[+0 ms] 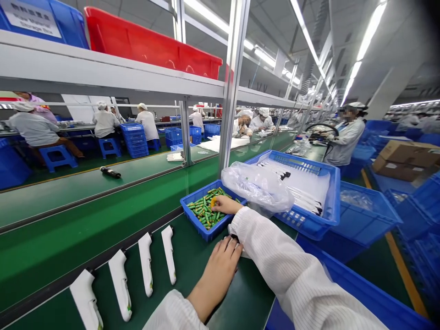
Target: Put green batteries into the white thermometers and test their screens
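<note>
The right hand point(227, 205) reaches among batteries point(203, 211), grip partly closed, contents unclear. The left hand point(220, 263), grip closure hidden, covers a white device point(245, 254), apparently steadying it on the surface point(187, 270).

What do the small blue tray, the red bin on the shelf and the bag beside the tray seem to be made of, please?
The small blue tray looks like opaque moulded plastic, judging by its even colour and soft sheen. The red bin seems to be glossy plastic, with bright highlights. The bag appears to be thin, clear plastic film, wrinkled and see-through.
</note>
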`<action>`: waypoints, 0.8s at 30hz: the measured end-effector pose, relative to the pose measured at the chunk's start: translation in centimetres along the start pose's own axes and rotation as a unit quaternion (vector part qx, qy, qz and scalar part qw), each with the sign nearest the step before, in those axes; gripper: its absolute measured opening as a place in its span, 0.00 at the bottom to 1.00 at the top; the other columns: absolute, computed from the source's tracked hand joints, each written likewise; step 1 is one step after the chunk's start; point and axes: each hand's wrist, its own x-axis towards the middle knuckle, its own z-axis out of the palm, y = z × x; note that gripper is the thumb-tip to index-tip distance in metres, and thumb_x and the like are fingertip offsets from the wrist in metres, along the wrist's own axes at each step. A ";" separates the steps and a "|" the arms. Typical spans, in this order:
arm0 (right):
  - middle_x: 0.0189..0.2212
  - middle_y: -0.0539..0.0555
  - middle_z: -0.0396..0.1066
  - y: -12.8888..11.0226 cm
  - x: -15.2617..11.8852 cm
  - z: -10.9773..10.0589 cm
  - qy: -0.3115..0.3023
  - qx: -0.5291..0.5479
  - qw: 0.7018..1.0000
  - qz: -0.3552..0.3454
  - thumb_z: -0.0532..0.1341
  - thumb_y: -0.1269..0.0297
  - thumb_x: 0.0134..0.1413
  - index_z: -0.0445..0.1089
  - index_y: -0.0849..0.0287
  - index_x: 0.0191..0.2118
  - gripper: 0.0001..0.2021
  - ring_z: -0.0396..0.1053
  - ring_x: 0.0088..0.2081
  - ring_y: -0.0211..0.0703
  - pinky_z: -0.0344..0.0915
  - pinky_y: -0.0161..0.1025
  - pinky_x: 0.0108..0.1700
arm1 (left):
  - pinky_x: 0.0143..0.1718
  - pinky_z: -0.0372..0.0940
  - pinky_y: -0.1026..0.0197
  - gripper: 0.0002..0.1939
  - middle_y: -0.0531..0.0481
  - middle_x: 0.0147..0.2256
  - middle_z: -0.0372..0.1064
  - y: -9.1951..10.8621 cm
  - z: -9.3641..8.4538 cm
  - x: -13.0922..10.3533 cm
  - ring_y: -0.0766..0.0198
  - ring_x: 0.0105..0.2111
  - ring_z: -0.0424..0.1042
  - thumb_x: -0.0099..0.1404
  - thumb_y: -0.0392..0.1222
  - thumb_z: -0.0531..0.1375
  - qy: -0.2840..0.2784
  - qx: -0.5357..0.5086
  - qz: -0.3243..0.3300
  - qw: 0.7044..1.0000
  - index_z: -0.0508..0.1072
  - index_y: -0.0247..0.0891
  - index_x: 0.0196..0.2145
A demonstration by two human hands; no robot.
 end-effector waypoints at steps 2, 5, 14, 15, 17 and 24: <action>0.32 0.50 0.69 0.2 0.1 0.0 -0.002 0.013 1.000 0.001 0.61 0.61 0.59 0.68 0.64 0.39 0.10 0.69 0.32 0.37 0.69 0.39 0.36 | 0.58 0.57 0.41 0.24 0.37 0.55 0.63 -0.2 -0.2 -0.2 0.45 0.57 0.60 0.63 0.27 0.52 -0.012 0.000 -0.022 1.000 0.62 0.32 0.57; 0.29 0.48 0.69 0.5 0.4 0.1 -0.020 0.050 0.999 -0.003 0.61 0.61 0.59 0.69 0.64 0.37 0.10 0.67 0.28 0.34 0.68 0.36 0.32 | 0.56 0.58 0.44 0.22 0.41 0.54 0.64 -0.6 -1.5 -1.4 0.48 0.55 0.60 0.63 0.25 0.51 -0.029 -0.014 -0.046 0.998 0.65 0.36 0.54; 0.28 0.48 0.68 1.5 1.0 0.3 0.049 0.194 0.980 0.025 0.59 0.62 0.62 0.69 0.65 0.37 0.09 0.67 0.26 0.32 0.67 0.33 0.28 | 0.58 0.53 0.44 0.17 0.52 0.39 0.71 -0.5 -7.7 -6.0 0.56 0.43 0.67 0.57 0.33 0.61 -0.022 -0.107 -0.089 0.990 0.72 0.46 0.44; 0.27 0.47 0.68 1.4 0.8 0.2 0.056 0.211 0.976 0.026 0.59 0.62 0.62 0.69 0.65 0.36 0.09 0.66 0.24 0.32 0.66 0.32 0.27 | 0.58 0.52 0.45 0.20 0.52 0.40 0.71 -0.4 -8.8 -6.5 0.57 0.44 0.67 0.56 0.33 0.62 -0.006 -0.119 -0.104 0.987 0.71 0.47 0.47; 0.24 0.46 0.66 0.9 0.5 -0.1 0.071 0.250 0.966 0.021 0.59 0.61 0.61 0.68 0.64 0.34 0.10 0.62 0.20 0.29 0.63 0.30 0.23 | 0.56 0.55 0.48 0.29 0.49 0.45 0.69 -0.3 -11.4 -7.4 0.56 0.47 0.66 0.55 0.33 0.61 0.046 -0.170 -0.158 0.971 0.66 0.48 0.54; 0.19 0.45 0.63 -7.8 -2.6 -1.6 0.162 0.413 0.891 -0.102 0.65 0.46 0.46 0.68 0.63 0.34 0.22 0.50 0.15 0.27 0.46 0.30 0.17 | 0.42 0.66 0.59 0.36 0.46 0.45 0.70 -1.2 -19.5 -11.3 0.56 0.43 0.70 0.52 0.47 0.69 0.359 -0.541 -0.231 0.725 0.63 0.47 0.57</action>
